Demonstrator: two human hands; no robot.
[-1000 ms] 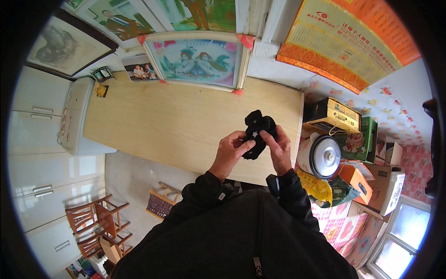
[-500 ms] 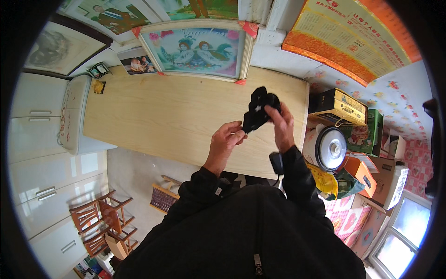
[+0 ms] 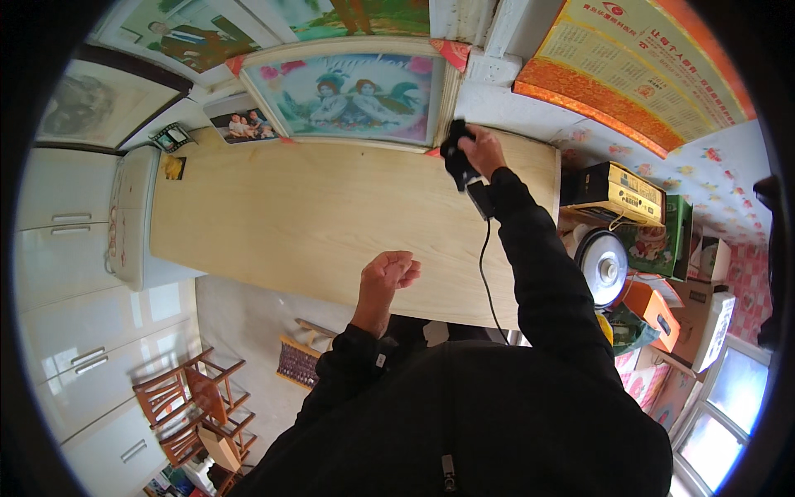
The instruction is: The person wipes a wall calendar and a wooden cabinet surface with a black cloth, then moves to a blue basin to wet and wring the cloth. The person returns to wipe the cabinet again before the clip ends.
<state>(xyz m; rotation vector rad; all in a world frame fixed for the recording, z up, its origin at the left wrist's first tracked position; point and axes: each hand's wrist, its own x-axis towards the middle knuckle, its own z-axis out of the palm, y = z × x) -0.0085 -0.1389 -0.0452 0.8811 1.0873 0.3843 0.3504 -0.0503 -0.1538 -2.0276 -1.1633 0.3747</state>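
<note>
Right hand point(image 3: 483, 151): fingers closed on a black cloth bundle point(image 3: 455, 157), near the back right corner of the table point(image 3: 315, 215). Whether the bundle touches the tabletop is hard to tell, the hand being slightly blurred.

Left hand point(image 3: 386, 277): fingers curled in toward the palm, pressed loosely together, over the near part of the table, well apart from the bundle.

At the right wrist: one small black box point(image 3: 480, 199), with a thin black cord point(image 3: 485, 265) hanging across the near edge of the table toward the person's front.

Behind the bundle, close by: one large framed picture point(image 3: 356, 99) with red corners, limiting the space at the back. To its left: one small photo point(image 3: 242, 120).

Right of the table: a yellow and black box point(image 3: 625, 195), a green box point(image 3: 662, 236), a cooker point(image 3: 603, 267) with a silvery lid, an orange box point(image 3: 650, 315). Above them: one orange and gold calendar point(image 3: 613, 66).

Farther left: white cabinets point(image 3: 66, 290), wooden chairs point(image 3: 207, 393).

Changes from half a second ago: bundle carried from the table's right middle to the back; left hand parted from its lower end.

Pose: right arm stretched far forward, sleeve passing along the table's right side; left forearm short, elbow kept near the body, wrist upright.
</note>
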